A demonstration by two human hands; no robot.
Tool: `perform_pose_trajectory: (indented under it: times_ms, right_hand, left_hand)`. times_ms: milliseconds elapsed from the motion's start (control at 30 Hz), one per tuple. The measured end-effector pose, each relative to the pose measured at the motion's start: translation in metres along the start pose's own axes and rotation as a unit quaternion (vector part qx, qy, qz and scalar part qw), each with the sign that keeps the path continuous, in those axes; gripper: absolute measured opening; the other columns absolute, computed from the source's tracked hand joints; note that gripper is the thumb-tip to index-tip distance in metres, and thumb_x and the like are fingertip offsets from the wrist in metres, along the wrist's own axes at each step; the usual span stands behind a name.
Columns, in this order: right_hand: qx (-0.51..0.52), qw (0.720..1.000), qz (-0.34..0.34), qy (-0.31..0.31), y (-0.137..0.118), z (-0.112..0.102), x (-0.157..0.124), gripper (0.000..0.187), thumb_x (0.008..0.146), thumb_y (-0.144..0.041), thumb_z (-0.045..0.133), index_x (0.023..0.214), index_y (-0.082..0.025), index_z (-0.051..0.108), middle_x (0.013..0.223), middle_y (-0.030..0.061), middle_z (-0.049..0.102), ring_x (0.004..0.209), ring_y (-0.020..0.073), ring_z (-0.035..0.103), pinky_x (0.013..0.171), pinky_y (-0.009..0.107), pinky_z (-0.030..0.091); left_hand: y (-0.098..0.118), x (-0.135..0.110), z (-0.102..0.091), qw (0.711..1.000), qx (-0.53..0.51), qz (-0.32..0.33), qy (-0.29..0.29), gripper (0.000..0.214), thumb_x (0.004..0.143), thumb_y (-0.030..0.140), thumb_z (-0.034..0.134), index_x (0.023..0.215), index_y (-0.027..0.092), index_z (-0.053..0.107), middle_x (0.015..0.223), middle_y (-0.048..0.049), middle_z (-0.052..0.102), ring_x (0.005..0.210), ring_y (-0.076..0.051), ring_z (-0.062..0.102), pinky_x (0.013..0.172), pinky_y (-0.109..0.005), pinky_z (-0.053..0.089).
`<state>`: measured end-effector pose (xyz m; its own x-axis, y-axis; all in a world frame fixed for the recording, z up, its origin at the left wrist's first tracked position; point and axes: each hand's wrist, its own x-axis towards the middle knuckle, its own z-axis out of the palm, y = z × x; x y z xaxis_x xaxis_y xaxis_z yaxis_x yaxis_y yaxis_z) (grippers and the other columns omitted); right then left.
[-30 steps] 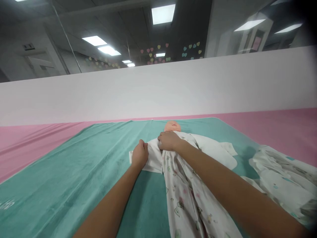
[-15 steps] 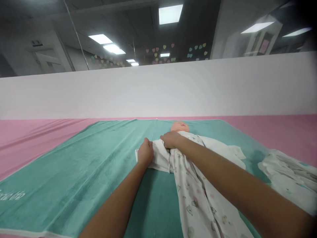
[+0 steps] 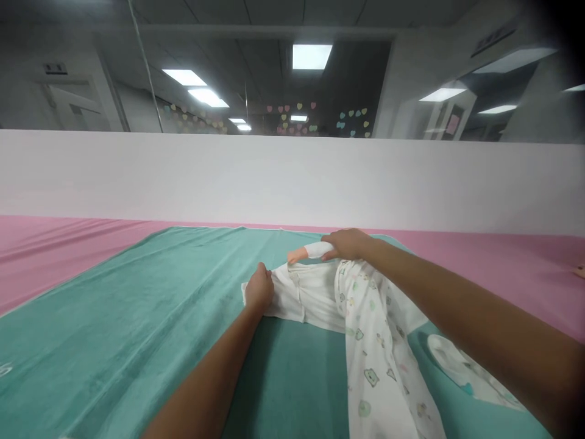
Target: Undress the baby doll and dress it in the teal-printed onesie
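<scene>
Printed garment (image 3: 388, 366), soft creased white cloth with a plain tubular sleeve (image 3: 287, 297), lies on the teal blanket (image 3: 137, 323) in my head view, running from the left hand (image 3: 259, 288) to below the right hand (image 3: 348, 244) and toward the camera. Both forearms (image 3: 201, 381) reach forward; I have the left closed on the sleeve, the right curled around a doll's white-sleeved arm (image 3: 317, 249).

Office-like room with ceiling lights (image 3: 312, 57)

Doll's hand (image 3: 297, 255) behind sleeve (image 3: 315, 292), perhaps against it
</scene>
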<state>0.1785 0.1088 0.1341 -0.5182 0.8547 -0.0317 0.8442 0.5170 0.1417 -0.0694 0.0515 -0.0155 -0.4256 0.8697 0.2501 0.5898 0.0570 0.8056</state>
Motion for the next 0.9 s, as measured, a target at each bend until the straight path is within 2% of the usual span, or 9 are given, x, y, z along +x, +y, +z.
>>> perform_pose_trajectory:
  times_ms: [100, 167, 267, 367, 500, 567, 633, 733, 900]
  right_hand:
    - [0.026, 1.0, -0.01, -0.001, -0.015, 0.004, 0.0, 0.051, 0.073, -0.07, 0.048, 0.104, -0.03, 0.057, 0.094, 0.0035, 0.064, 0.088, 0.0244, 0.059, 0.07, 0.031, 0.039]
    - [0.044, 0.999, -0.017, -0.015, -0.027, 0.008, 0.003, 0.051, 0.071, -0.07, 0.051, 0.101, -0.03, 0.059, 0.092, 0.0033, 0.065, 0.087, 0.0238, 0.059, 0.07, 0.031, 0.039]
    - [0.065, 0.997, -0.018, -0.034, -0.046, 0.015, 0.011, 0.046, 0.068, -0.067, 0.058, 0.092, -0.028, 0.062, 0.085, 0.0021, 0.066, 0.085, 0.0224, 0.06, 0.07, 0.03, 0.039]
    - [0.073, 0.996, -0.042, -0.036, -0.065, 0.018, 0.024, 0.042, 0.067, -0.063, 0.062, 0.09, -0.027, 0.063, 0.084, 0.0015, 0.065, 0.086, 0.0211, 0.06, 0.07, 0.028, 0.038]
    - [0.058, 0.992, -0.107, -0.034, -0.089, 0.021, 0.041, 0.044, 0.071, -0.062, 0.059, 0.099, -0.028, 0.062, 0.092, 0.0024, 0.065, 0.089, 0.0206, 0.059, 0.071, 0.028, 0.039]
    - [0.057, 0.991, -0.116, -0.042, -0.095, 0.024, 0.046, 0.047, 0.071, -0.062, 0.058, 0.102, -0.028, 0.061, 0.096, 0.0032, 0.065, 0.089, 0.0209, 0.059, 0.071, 0.028, 0.04]
    - [0.072, 0.99, -0.107, -0.05, -0.09, 0.028, 0.048, 0.048, 0.071, -0.063, 0.058, 0.104, -0.028, 0.061, 0.099, 0.0036, 0.065, 0.09, 0.0214, 0.059, 0.072, 0.028, 0.041]
    - [0.142, 0.987, -0.074, -0.034, -0.064, 0.035, 0.044, 0.049, 0.077, -0.063, 0.049, 0.111, -0.028, 0.06, 0.111, 0.0044, 0.063, 0.097, 0.0231, 0.058, 0.079, 0.03, 0.043]
    - [0.297, 0.951, -0.043, 0.078, -0.015, 0.052, 0.01, 0.049, 0.091, -0.054, 0.027, 0.119, -0.028, 0.056, 0.13, 0.0011, 0.053, 0.116, 0.0217, 0.049, 0.095, 0.031, 0.037]
  left_hand:
    - [0.001, 0.002, -0.002, 0.997, -0.075, -0.015, -0.002, 0.021, 0.079, 0.038, 0.05, 0.068, 0.021, 0.046, 0.065, -0.0021, 0.058, 0.069, -0.021, 0.056, 0.065, -0.031, 0.038]
    - [0.002, 0.005, -0.005, 0.989, -0.143, -0.022, 0.001, 0.025, 0.08, 0.042, 0.046, 0.07, 0.019, 0.05, 0.075, -0.0042, 0.063, 0.073, -0.02, 0.058, 0.066, -0.031, 0.042]
    - [0.0, 0.011, -0.01, 0.967, -0.252, -0.04, 0.011, 0.032, 0.083, 0.045, 0.035, 0.08, 0.017, 0.051, 0.094, -0.0085, 0.066, 0.079, -0.017, 0.063, 0.067, -0.029, 0.047]
    - [-0.003, 0.016, -0.013, 0.943, -0.327, -0.058, 0.018, 0.032, 0.082, 0.045, 0.034, 0.088, 0.016, 0.047, 0.104, -0.0126, 0.065, 0.085, -0.018, 0.065, 0.068, -0.029, 0.051]
    - [-0.005, 0.016, -0.02, 0.908, -0.413, -0.06, -0.043, 0.029, 0.075, 0.044, 0.049, 0.086, 0.017, 0.051, 0.104, -0.0125, 0.066, 0.084, -0.021, 0.065, 0.067, -0.031, 0.052]
    - [-0.003, 0.014, -0.023, 0.905, -0.413, -0.057, -0.081, 0.03, 0.071, 0.043, 0.056, 0.085, 0.016, 0.053, 0.101, -0.0111, 0.067, 0.08, -0.021, 0.065, 0.066, -0.031, 0.052]
    - [0.001, 0.012, -0.024, 0.927, -0.36, -0.051, -0.091, 0.029, 0.07, 0.041, 0.057, 0.084, 0.015, 0.056, 0.096, -0.0095, 0.068, 0.077, -0.02, 0.064, 0.065, -0.029, 0.051]
    - [0.006, 0.008, -0.024, 0.964, -0.255, -0.039, -0.07, 0.024, 0.069, 0.036, 0.055, 0.081, 0.016, 0.059, 0.083, -0.0061, 0.068, 0.071, -0.017, 0.062, 0.06, -0.026, 0.048]
    - [0.012, 0.003, -0.019, 0.985, -0.167, -0.018, -0.032, 0.02, 0.071, 0.034, 0.053, 0.078, 0.018, 0.061, 0.075, -0.003, 0.065, 0.07, -0.017, 0.057, 0.063, -0.026, 0.043]
